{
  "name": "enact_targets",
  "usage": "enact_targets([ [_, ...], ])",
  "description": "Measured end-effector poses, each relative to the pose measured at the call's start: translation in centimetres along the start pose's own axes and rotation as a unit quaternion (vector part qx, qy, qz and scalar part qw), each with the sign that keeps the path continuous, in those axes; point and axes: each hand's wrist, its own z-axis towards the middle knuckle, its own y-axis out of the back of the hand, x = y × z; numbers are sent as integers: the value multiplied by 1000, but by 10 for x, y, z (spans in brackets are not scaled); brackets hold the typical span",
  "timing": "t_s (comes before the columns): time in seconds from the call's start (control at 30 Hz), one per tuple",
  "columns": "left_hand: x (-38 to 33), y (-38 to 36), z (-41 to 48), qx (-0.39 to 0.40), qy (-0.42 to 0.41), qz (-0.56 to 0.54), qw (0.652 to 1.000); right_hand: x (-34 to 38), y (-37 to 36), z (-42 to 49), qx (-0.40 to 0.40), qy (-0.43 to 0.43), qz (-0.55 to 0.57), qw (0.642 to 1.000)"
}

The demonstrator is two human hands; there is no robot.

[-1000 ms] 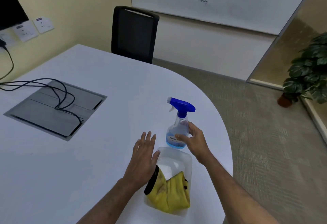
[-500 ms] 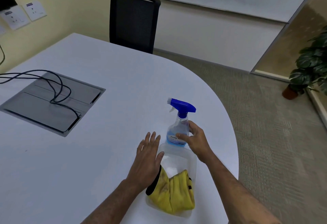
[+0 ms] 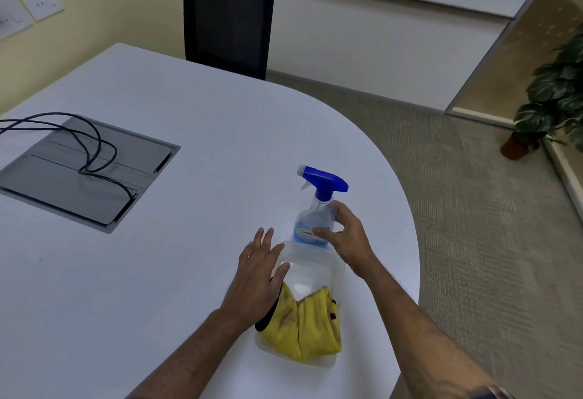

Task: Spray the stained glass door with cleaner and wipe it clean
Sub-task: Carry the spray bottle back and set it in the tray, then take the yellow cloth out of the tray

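Note:
A clear spray bottle (image 3: 310, 222) with a blue trigger head and blue liquid stands upright on the white table (image 3: 157, 272). My right hand (image 3: 347, 236) curls around the bottle's lower body, thumb in front and fingers behind. A crumpled yellow cloth (image 3: 303, 326) with dark stains lies in a clear plastic tray (image 3: 312, 266) just in front of the bottle. My left hand (image 3: 260, 275) rests flat with fingers spread on the tray's left edge, partly over the cloth. A glass panel (image 3: 542, 36) shows at the far right of the room.
A grey cable hatch (image 3: 79, 174) with black cables sits in the table at the left. A black chair (image 3: 228, 17) stands behind the table. A potted plant (image 3: 555, 96) is on the carpet at the right. The table's rounded edge runs close to my right arm.
The view has tilted down a little, so the whiteboard has slid out of sight. Both hands have stayed at the bottle and tray; my right fingers have closed slightly around the bottle.

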Motion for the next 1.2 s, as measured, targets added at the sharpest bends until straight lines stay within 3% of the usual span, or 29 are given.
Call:
enact_targets([
  [0.1,1,2,-4,-13,-12,1,1000,9,6,-23,-47,-9,-18,999],
  [0.2,-3,4,-9,-17,-7,-10,1000,23,3,-70,-212,10,24,977],
  [0.27,-9,4,-17,-16,11,-25,1000,28,-6,-103,-251,21,23,967],
  [0.4,-21,-4,-43,-36,15,-42,998,13,-24,-139,-54,-5,-155,986],
  [0.47,-24,-11,-55,-40,26,-51,998,5,-30,-140,46,15,-286,957],
  [0.57,-23,-22,-65,-44,28,-39,998,1,-40,-131,133,36,-448,884],
  [0.87,-19,-39,-70,-78,20,-14,997,-10,-62,-115,175,13,-573,800],
  [1.2,-15,-49,-72,-78,8,38,996,-7,-58,-95,260,-4,-567,782],
])
